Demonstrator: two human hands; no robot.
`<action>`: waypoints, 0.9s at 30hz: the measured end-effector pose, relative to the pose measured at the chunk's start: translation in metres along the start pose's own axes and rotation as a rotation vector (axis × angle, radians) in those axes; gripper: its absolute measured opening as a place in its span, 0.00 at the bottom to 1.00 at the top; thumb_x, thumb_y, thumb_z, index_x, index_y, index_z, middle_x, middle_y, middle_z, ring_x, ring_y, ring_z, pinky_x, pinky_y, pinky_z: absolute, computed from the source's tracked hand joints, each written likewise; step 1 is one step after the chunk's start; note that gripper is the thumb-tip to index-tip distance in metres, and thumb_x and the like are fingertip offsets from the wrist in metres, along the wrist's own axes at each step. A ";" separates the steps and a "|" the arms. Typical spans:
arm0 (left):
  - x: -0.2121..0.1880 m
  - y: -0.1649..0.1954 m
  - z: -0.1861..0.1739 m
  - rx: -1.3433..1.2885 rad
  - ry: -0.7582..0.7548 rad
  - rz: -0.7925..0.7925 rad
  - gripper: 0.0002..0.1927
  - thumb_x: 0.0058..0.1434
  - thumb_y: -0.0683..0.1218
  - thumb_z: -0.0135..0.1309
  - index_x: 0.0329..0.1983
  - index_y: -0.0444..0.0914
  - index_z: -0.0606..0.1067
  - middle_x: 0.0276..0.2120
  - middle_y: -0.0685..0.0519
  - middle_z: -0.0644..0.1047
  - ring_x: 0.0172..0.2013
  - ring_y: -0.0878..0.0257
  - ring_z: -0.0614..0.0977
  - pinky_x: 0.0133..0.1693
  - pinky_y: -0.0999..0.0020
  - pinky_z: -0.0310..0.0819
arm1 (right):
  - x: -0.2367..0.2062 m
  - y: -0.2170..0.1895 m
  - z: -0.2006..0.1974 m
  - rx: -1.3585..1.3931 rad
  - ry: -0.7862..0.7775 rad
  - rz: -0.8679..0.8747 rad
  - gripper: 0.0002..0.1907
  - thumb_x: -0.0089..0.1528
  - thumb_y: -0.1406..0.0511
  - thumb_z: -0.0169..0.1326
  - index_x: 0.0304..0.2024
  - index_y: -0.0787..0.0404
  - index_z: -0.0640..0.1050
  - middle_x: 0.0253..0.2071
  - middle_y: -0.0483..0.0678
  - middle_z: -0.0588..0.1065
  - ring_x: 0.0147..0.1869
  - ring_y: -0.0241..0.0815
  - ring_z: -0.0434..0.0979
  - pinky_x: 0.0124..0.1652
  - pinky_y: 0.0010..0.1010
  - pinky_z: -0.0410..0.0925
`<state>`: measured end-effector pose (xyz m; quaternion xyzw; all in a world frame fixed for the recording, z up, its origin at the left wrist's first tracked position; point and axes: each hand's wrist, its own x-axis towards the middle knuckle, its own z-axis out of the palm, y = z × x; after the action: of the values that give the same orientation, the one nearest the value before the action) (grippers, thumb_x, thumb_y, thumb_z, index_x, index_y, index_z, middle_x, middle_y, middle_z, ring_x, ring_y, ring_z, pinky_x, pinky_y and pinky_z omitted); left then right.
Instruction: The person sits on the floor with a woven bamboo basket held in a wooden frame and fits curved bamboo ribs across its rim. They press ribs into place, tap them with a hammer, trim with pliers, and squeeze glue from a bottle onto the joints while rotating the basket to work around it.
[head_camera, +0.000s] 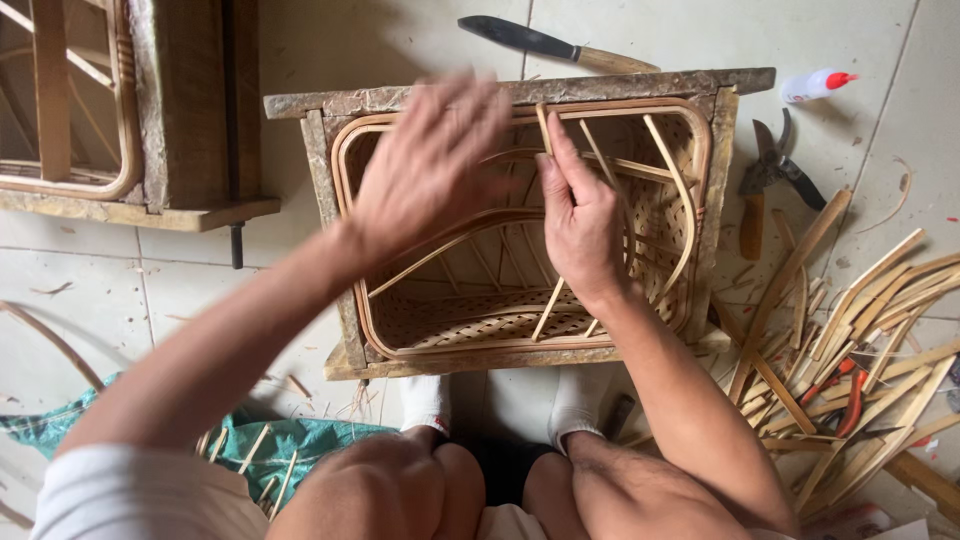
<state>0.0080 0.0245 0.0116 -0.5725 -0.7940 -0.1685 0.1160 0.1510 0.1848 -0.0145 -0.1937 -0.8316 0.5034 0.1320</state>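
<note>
A knife (555, 44), glue bottle (815, 85), pruning shears (772, 170), loose bamboo strips (880, 330) and green tarp (270, 440) lie on the tiled floor (400, 40).

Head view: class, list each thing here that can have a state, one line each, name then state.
Woven bamboo basket: unfinished, seated in a wooden frame, open side up.
Thin bamboo strip: upright, pinched by the right hand.
Right hand: closed on the strip.
Left hand: open, fingers spread, motion-blurred above the basket.
Dark-bladed knife: lying flat on the floor.
White glue bottle: on its side, red cap on.

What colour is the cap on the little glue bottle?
Red, on a white glue bottle lying on the floor, seen in the head view.
</note>
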 end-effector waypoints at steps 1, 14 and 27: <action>0.017 -0.013 0.014 0.115 0.119 -0.013 0.41 0.60 0.69 0.52 0.61 0.31 0.70 0.56 0.40 0.77 0.55 0.50 0.79 0.55 0.56 0.74 | 0.000 -0.001 0.000 -0.004 0.002 -0.011 0.20 0.74 0.63 0.48 0.69 0.57 0.69 0.52 0.47 0.79 0.21 0.24 0.65 0.20 0.17 0.64; 0.021 -0.033 0.032 -0.041 -0.092 0.114 0.30 0.71 0.61 0.52 0.67 0.37 0.69 0.49 0.47 0.79 0.40 0.58 0.81 0.40 0.65 0.78 | 0.002 -0.031 -0.018 -0.219 -0.152 0.166 0.21 0.71 0.60 0.50 0.67 0.55 0.73 0.17 0.43 0.71 0.16 0.32 0.62 0.16 0.30 0.57; 0.018 -0.021 0.007 -0.033 -0.051 0.407 0.20 0.71 0.50 0.58 0.64 0.40 0.78 0.63 0.52 0.78 0.55 0.57 0.81 0.55 0.64 0.79 | -0.028 -0.031 -0.008 -0.075 -0.124 0.092 0.21 0.71 0.61 0.50 0.65 0.59 0.73 0.22 0.43 0.75 0.12 0.30 0.58 0.13 0.22 0.55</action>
<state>-0.0173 0.0366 0.0091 -0.7269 -0.6618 -0.1400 0.1184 0.1736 0.1651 0.0158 -0.2051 -0.8467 0.4885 0.0493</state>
